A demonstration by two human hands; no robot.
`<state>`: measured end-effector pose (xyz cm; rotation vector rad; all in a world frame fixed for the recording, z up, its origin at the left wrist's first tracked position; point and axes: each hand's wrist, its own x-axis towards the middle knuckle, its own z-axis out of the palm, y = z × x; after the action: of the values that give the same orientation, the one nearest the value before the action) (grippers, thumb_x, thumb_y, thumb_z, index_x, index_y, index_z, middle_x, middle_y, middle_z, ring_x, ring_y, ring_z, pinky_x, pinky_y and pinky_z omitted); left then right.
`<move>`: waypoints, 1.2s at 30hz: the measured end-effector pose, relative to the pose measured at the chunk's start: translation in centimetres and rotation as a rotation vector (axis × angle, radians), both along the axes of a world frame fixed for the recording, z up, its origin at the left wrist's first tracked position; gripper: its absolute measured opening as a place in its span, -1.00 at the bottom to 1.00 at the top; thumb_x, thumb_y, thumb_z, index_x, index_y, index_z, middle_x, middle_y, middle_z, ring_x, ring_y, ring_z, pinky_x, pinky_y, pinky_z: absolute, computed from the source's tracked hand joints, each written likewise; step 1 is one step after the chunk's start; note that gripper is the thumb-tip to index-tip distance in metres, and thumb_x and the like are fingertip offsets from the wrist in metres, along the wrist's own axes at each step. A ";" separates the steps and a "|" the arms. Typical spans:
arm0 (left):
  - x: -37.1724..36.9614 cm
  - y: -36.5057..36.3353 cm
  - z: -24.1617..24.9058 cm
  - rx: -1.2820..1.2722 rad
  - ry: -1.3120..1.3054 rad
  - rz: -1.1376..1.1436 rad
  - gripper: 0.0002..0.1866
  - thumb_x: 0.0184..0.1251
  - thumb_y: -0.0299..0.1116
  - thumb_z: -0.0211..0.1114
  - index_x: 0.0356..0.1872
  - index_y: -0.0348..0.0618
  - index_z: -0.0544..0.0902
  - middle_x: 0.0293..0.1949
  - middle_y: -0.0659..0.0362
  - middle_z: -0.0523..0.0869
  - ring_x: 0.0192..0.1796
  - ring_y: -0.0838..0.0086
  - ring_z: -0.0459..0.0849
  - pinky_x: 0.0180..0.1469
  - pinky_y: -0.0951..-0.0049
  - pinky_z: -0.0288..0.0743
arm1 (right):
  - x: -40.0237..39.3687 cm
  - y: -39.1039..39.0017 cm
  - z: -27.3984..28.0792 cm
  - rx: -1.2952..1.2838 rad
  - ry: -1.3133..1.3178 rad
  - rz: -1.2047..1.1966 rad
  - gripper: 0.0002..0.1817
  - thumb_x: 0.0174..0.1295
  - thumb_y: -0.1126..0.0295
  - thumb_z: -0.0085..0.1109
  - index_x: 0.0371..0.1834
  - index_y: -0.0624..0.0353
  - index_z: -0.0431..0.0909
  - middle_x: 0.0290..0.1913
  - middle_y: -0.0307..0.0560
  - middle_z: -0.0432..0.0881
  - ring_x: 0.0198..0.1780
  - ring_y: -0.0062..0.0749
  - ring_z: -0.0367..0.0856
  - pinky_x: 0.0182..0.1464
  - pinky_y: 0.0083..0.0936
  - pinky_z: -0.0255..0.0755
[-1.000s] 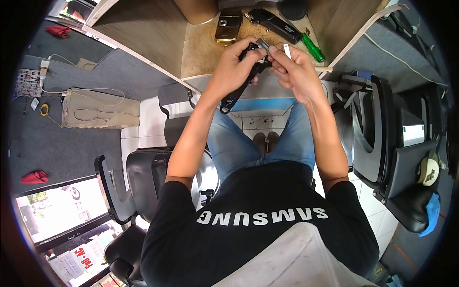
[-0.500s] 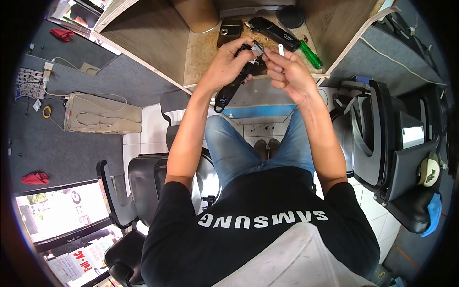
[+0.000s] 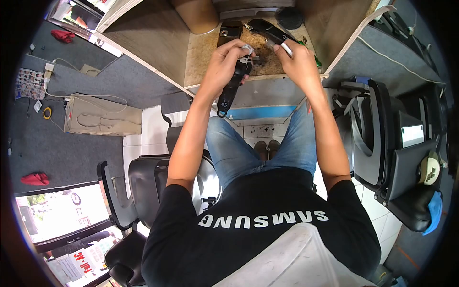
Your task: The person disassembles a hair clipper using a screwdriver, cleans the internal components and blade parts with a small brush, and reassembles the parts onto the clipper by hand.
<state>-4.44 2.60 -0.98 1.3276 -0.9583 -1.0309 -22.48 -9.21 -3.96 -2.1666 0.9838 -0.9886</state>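
My left hand [image 3: 224, 67] is closed round a black hair clipper [image 3: 231, 91] whose body hangs down over the shelf's front edge. Thumb and finger of that hand pinch a small pale piece [image 3: 247, 49] at the clipper's upper end. My right hand [image 3: 300, 62], fingers curled, grips a small tool with a white handle [image 3: 287, 49]; its tip is too small to identify. Behind the right hand lies another black clipper [image 3: 270, 31] on the shelf. A green handle [image 3: 318, 62] is mostly covered by my right hand.
The wooden shelf [image 3: 198, 60] also bears a dark box-shaped device [image 3: 230, 31], a round black disc [image 3: 290, 18] and a brown cylinder [image 3: 195, 16]. Wooden side walls bound it. Black chairs [image 3: 150, 184] stand at both sides.
My right hand has moved right and away from the clipper, now over the green handle. The white handle has turned in its fingers. The clipper has shifted slightly in my left hand.
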 end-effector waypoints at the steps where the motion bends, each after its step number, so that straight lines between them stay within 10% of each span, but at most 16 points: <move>1: -0.1 0.2 -0.1 -0.004 0.000 0.007 -0.81 0.51 -0.36 0.10 -0.14 -0.20 0.66 -0.36 0.14 0.69 -0.53 0.48 0.65 -0.52 0.48 0.54 | -0.1 -0.1 0.1 -0.035 0.093 -0.005 -0.69 0.43 0.24 0.30 -0.19 0.34 0.75 -0.43 0.34 0.71 -0.31 0.23 0.77 -0.17 -0.02 0.61; 13: -2.1 4.4 -2.4 0.002 0.158 0.035 -0.83 0.51 -0.38 0.11 -0.15 -0.22 0.64 -0.38 0.10 0.70 -0.53 0.45 0.67 -0.51 0.45 0.57 | -0.4 -1.4 0.5 -0.073 0.473 0.078 -0.63 0.45 0.16 0.31 -0.10 0.34 0.77 -0.34 0.39 0.72 -0.17 0.34 0.73 -0.03 -0.04 0.61; 19: -4.0 6.0 -3.8 -0.045 0.032 0.088 -0.84 0.52 -0.40 0.14 -0.16 -0.21 0.67 -0.39 0.16 0.71 -0.51 0.53 0.68 -0.48 0.50 0.57 | -1.6 4.3 1.1 0.057 -0.178 0.446 -0.72 0.45 0.24 0.41 -0.03 0.26 0.77 -0.46 -0.17 0.69 -0.41 -0.46 0.59 -0.30 -0.42 0.46; 22: -4.9 6.3 -4.0 -0.051 0.002 0.147 -0.86 0.56 -0.39 0.19 -0.12 -0.21 0.67 -0.41 0.24 0.67 -0.46 0.61 0.67 -0.45 0.54 0.53 | -2.8 8.0 3.1 0.371 -0.100 0.395 -0.73 0.41 0.29 0.45 0.04 0.22 0.79 -0.15 -0.10 0.84 -0.18 -0.55 0.71 -0.14 -0.47 0.56; 33: -5.0 6.6 -4.8 -0.090 -0.113 0.076 -0.91 0.51 -0.45 0.25 -0.10 -0.24 0.63 -0.42 0.26 0.61 -0.39 0.65 0.55 -0.34 0.52 0.44 | -3.0 8.3 0.0 0.598 -0.393 0.432 -0.82 0.44 0.47 0.42 0.00 0.33 0.75 -0.10 -0.21 0.83 -0.14 -0.69 0.69 -0.13 -0.68 0.58; 36: -4.9 7.0 -4.3 -0.054 -0.134 0.006 -0.69 0.57 -0.24 -0.02 0.00 -0.22 0.61 -0.31 0.18 0.67 -0.37 0.54 0.66 -0.31 0.50 0.61 | -3.1 8.5 0.2 0.566 -0.379 0.336 -0.84 0.44 0.48 0.40 -0.02 0.33 0.75 -0.11 -0.20 0.83 -0.15 -0.70 0.70 -0.14 -0.68 0.59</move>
<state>-9.35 9.61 -5.26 1.3667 -1.0743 -0.9142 -25.61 -0.69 -3.75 -1.5353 0.5968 -0.7957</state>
